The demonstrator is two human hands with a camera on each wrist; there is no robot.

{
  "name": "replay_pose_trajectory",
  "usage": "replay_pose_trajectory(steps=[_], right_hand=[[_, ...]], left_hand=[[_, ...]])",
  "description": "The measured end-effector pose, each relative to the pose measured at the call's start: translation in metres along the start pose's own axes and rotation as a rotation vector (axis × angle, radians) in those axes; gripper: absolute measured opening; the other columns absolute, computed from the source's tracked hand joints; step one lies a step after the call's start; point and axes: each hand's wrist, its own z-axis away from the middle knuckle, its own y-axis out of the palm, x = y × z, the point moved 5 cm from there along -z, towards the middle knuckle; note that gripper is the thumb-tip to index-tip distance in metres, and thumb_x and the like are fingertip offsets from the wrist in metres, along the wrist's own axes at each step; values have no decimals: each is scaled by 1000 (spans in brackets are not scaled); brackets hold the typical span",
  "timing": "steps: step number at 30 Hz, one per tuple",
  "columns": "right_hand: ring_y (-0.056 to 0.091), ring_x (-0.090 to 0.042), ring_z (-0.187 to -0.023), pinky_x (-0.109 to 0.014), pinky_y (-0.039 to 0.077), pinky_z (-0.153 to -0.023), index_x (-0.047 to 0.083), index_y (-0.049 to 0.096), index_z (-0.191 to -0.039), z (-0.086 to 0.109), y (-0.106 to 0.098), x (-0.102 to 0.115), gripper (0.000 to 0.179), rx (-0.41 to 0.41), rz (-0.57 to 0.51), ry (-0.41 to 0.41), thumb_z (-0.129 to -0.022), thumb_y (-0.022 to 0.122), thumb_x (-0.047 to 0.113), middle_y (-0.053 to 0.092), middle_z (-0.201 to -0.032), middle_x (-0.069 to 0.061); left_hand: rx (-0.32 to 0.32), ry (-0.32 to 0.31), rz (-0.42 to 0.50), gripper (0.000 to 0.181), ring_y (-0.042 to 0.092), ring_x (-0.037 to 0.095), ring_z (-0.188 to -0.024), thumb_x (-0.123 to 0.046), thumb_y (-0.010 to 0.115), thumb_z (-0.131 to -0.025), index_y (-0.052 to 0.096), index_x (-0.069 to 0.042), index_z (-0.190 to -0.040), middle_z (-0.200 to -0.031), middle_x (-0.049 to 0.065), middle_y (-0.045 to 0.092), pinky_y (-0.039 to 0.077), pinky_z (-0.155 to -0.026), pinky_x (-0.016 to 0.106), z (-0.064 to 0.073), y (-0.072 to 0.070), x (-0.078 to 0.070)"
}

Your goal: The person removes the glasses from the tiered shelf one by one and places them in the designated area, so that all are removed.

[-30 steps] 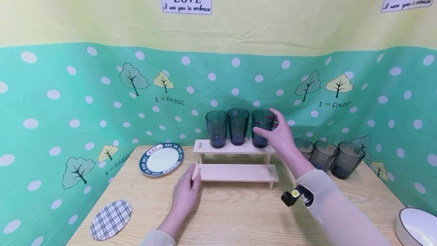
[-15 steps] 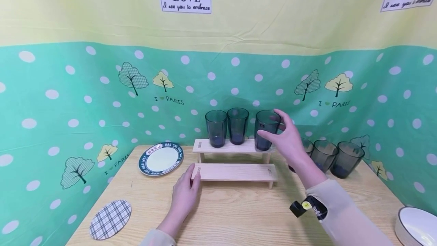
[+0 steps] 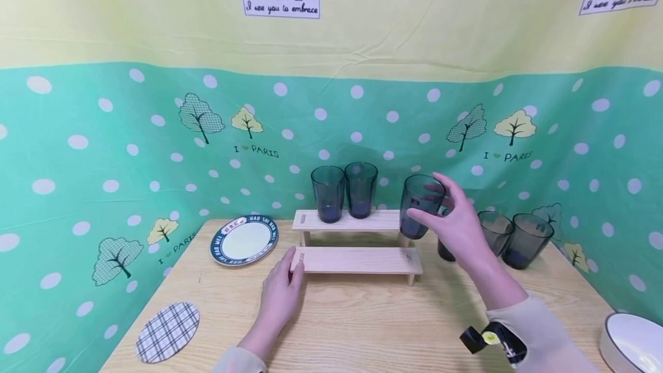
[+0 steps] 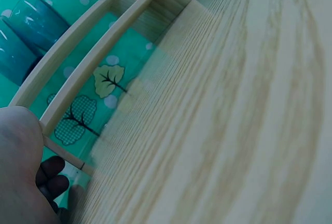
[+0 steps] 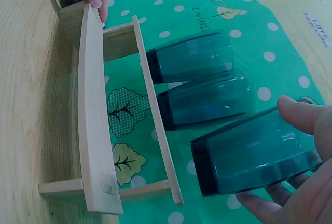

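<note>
A dark tinted glass (image 3: 414,197) is in the right hand (image 3: 458,226), mouth up, its base clear of the right end of the wooden stand's (image 3: 331,261) upper shelf (image 3: 383,220); that hand is spread about as wide as the glass, thumb against the near side, fingers curved round the far side; the left hand (image 3: 282,292) holds the left end of the lower shelf (image 3: 375,261) between thumb and fingers; two matching glasses (image 3: 361,191) stand side by side on the upper shelf, nearer its left end; three more glasses (image 3: 527,242) stand in a row towards the table's (image 3: 357,327) back right corner, the leftmost partly hidden by the right hand; a blue-rimmed plate (image 3: 244,240) lies at the back left corner; a checked mat (image 3: 168,332) lies by the left edge; a white bowl (image 3: 634,341), cut off by the head view, sits by the right edge; dotted green cloth (image 3: 305,131) hangs behind.
</note>
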Motion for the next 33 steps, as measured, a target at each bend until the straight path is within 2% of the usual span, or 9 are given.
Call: replay_pose_trajectory(steps=[11, 13, 17, 20, 23, 27, 30, 33], right_hand=[[39, -41, -158, -64, 46, -115, 38, 23, -177, 17, -16, -13, 112, 22, 20, 32, -90, 93, 48, 44, -170, -13], [41, -43, -156, -64, 48, -112, 38, 22, -177, 20, -18, -15, 113, 23, 40, 37, -90, 93, 49, 40, -172, -13], [52, -44, -146, -54, 55, -101, 38, 21, -178, 25, -23, -21, 113, 20, 84, 48, -91, 92, 51, 40, -172, -17], [53, -44, -143, -49, 57, -95, 36, 22, -178, 30, -26, -26, 112, 16, 117, 52, -91, 91, 52, 38, -173, -19], [49, -44, -146, -53, 54, -98, 34, 22, -178, 34, -29, -31, 113, 12, 138, 52, -90, 92, 53, 33, -176, -20], [39, -49, -154, -67, 48, -108, 33, 21, -178, 39, -30, -37, 114, 17, 117, 58, -90, 92, 52, 27, -179, -19], [39, -50, -155, -69, 46, -114, 32, 21, -178, 42, -31, -43, 114, 24, 96, 69, -91, 92, 51, 28, -178, -20], [45, -51, -152, -66, 48, -114, 32, 20, -178, 45, -32, -50, 115, 34, 86, 85, -91, 92, 51, 34, -174, -23]], left_hand=[[-9, -2, -2, 53, 57, 52, -139, -28, 56, -117, 50, -3, -163, -152, 28, 61, 42, -116, 72, -1, -1, 1], [-10, 0, -3, 53, 57, 52, -139, -27, 56, -117, 51, -2, -163, -152, 28, 61, 43, -116, 72, -1, -1, 1], [-2, -8, -6, 53, 56, 52, -141, -27, 55, -117, 50, -3, -164, -154, 28, 60, 42, -117, 72, 0, 0, 2], [-3, -5, -7, 53, 56, 52, -140, -27, 55, -117, 50, -3, -164, -153, 28, 61, 43, -116, 72, -1, 0, 3], [-5, -3, -5, 53, 57, 51, -140, -27, 55, -117, 50, -3, -164, -152, 27, 61, 43, -116, 71, -1, 1, 4], [-7, -2, -4, 53, 57, 50, -140, -27, 56, -117, 50, -3, -164, -152, 27, 62, 42, -117, 72, -1, 2, 5], [-7, -2, -8, 53, 58, 49, -140, -28, 56, -117, 50, -3, -164, -152, 26, 63, 41, -117, 72, -2, 3, 5], [-4, -3, -9, 53, 57, 50, -141, -29, 55, -117, 50, -4, -164, -152, 26, 62, 40, -117, 73, -3, 2, 4]])
